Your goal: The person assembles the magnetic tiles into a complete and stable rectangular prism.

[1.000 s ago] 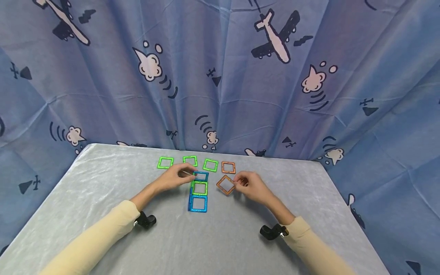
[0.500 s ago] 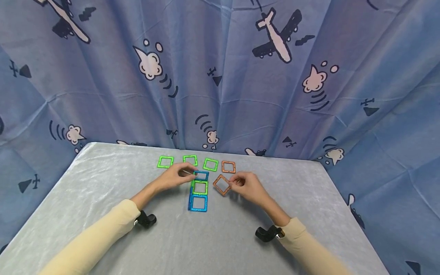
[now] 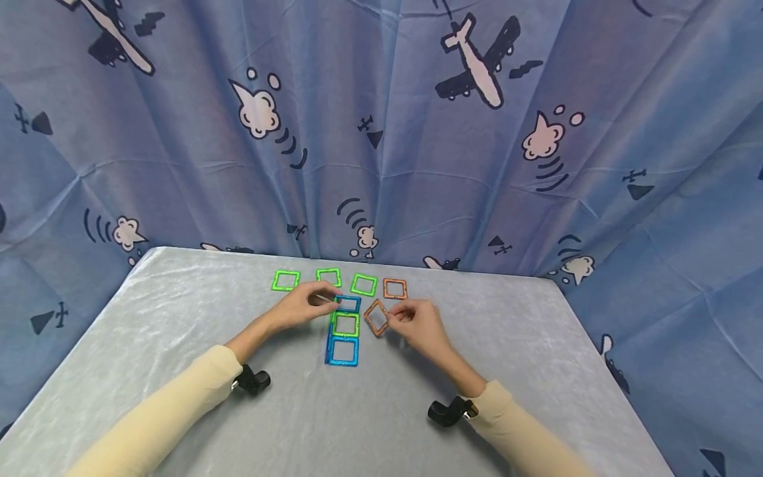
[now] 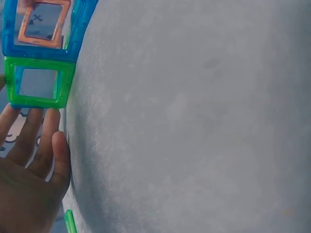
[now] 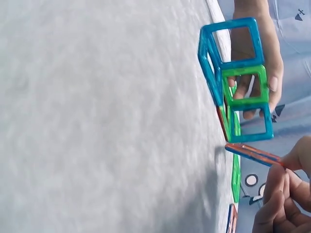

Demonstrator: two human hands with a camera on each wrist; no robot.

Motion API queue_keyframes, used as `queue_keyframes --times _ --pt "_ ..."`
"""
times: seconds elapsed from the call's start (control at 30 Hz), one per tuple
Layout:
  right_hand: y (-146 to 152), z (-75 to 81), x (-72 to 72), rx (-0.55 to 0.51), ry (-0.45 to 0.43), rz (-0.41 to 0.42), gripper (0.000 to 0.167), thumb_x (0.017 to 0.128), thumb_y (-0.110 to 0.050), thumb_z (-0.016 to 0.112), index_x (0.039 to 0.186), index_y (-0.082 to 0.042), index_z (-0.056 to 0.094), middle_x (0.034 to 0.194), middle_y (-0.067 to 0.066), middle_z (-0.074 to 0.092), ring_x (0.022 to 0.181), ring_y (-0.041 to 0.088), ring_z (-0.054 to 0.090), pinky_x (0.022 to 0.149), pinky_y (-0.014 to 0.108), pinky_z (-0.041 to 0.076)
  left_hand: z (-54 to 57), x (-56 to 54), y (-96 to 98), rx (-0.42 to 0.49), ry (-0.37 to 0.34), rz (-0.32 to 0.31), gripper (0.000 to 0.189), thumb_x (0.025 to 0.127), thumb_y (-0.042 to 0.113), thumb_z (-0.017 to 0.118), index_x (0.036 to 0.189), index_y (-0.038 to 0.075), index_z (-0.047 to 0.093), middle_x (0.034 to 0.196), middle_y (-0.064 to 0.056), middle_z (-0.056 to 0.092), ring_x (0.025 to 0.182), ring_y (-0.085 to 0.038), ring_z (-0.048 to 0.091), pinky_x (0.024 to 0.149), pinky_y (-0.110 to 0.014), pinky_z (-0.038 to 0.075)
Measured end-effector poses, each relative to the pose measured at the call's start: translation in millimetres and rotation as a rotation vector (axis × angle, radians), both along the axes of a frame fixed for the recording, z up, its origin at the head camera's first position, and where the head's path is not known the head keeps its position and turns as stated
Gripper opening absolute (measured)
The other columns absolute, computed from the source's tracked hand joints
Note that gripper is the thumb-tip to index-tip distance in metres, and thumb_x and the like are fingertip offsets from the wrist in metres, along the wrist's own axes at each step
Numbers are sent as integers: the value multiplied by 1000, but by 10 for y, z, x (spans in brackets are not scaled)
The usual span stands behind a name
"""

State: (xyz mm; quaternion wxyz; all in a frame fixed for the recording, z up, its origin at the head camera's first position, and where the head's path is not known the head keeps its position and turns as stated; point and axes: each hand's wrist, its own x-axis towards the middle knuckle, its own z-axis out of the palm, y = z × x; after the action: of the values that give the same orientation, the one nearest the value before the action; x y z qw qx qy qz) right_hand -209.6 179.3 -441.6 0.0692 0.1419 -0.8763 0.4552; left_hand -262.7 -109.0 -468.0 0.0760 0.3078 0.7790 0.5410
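A blue airplane-print curtain (image 3: 441, 165) hangs behind the grey-covered table (image 3: 524, 344)

Orange square frame (image 3: 371, 324), tilted, pinched in right hand (image 3: 420, 323), just right of blue-green structure (image 3: 346, 336); contact unclear. Structure: blue, green, blue square frames joined edge to edge, more frames angled off its left side; left hand (image 3: 301, 306) holds its far end. Three green frames (image 3: 363, 293) plus one loose orange frame (image 3: 395, 297) lie along table's (image 3: 512, 291) far edge.
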Motion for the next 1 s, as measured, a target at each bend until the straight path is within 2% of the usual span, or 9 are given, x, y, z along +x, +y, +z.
queue_keyframes --times 0.3,0.43,0.53,0.77,1.0 --pt "-131 -56 19 26 10 -37 6 79 0 74 80 -5 76 66 -5 65 50 8 55 46 24 47 -1 9 -2 -2 16 0 28 99 9 68 123 -4 66 118 -15 68 111 -33 65 95 -44 52" --pt "-173 -45 26 10 -1 -36 5 79 1 74 79 -4 76 66 -4 65 50 8 54 45 25 46 -2 7 1 3 24 -2 27 99 9 68 123 -3 67 117 -14 68 111 -32 65 95 -43 52" --pt "-199 -29 31 -4 -36 -20 2 82 0 75 80 0 75 67 -2 67 52 10 56 46 25 46 -4 4 1 5 24 -1 27 99 9 68 123 -4 67 117 -14 68 111 -32 65 95 -42 52" --pt "-244 -36 38 -62 -189 28 9 91 -5 75 84 1 75 68 5 70 61 22 65 48 24 45 -8 11 -2 -5 11 7 28 100 10 67 124 -3 66 119 -15 68 110 -33 65 95 -44 52" --pt "-264 -52 27 -101 -220 65 12 93 -9 75 89 2 74 72 11 70 62 19 64 51 24 46 -4 8 4 3 20 2 28 100 11 67 124 -4 66 118 -16 68 110 -33 65 94 -45 52"
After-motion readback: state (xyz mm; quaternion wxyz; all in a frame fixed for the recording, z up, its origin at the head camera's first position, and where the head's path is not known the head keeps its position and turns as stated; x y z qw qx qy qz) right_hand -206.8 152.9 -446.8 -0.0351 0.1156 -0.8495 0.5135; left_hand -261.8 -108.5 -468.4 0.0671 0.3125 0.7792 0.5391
